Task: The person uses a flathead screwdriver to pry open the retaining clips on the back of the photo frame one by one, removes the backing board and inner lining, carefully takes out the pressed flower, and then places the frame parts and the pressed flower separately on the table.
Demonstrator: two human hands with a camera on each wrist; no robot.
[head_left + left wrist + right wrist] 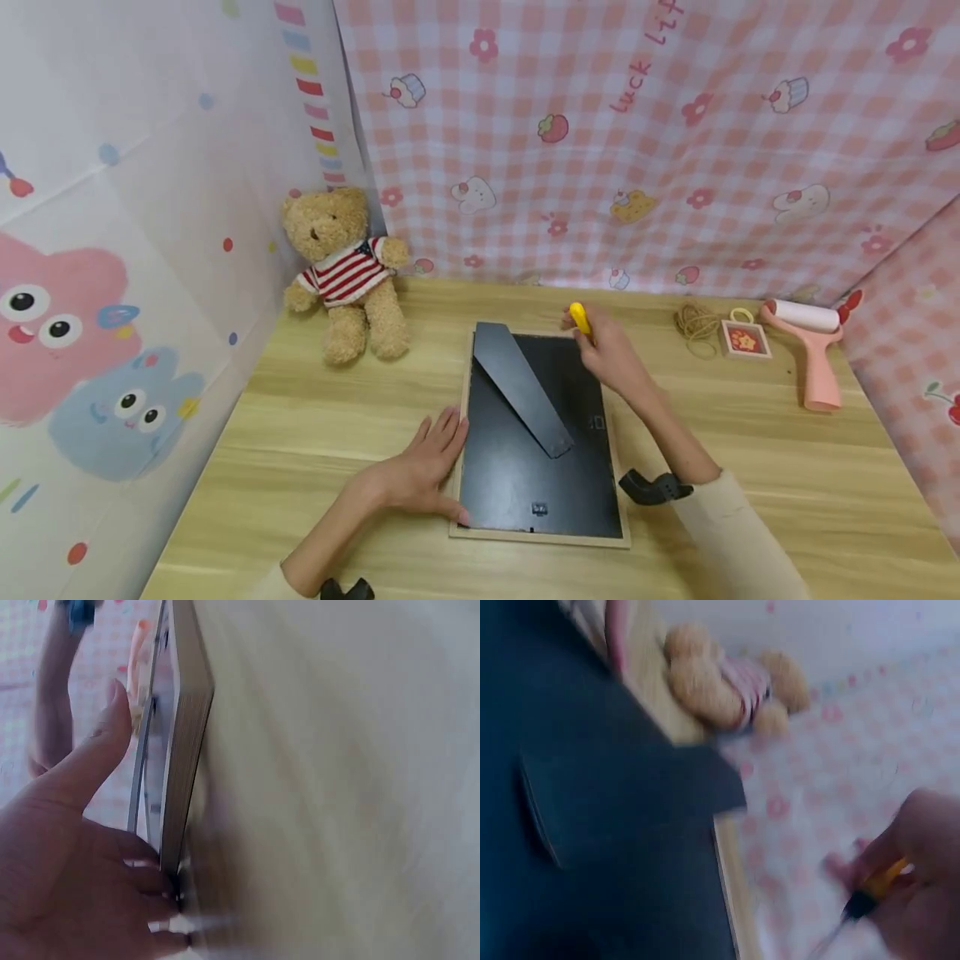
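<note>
A picture frame [498, 492] with a thin wooden border lies face down on the table, its black back and easel stand [525, 387] showing. Spread fingers of my left hand [412, 473] rest along its left edge, the thumb at the near left corner. Above the far right corner, my right hand [609, 352] grips a screwdriver by its yellow handle [579, 317]. In the right wrist view the screwdriver [861, 903] shows a black collar and thin metal shaft; its tip is out of view.
A teddy bear [348, 275] in a striped shirt sits at the back left. Toward the back right are a coil of twine [696, 320], a small boxed ornament [745, 340] and a pink lint roller [819, 358]. Patterned cloth [585, 167] hangs behind the table.
</note>
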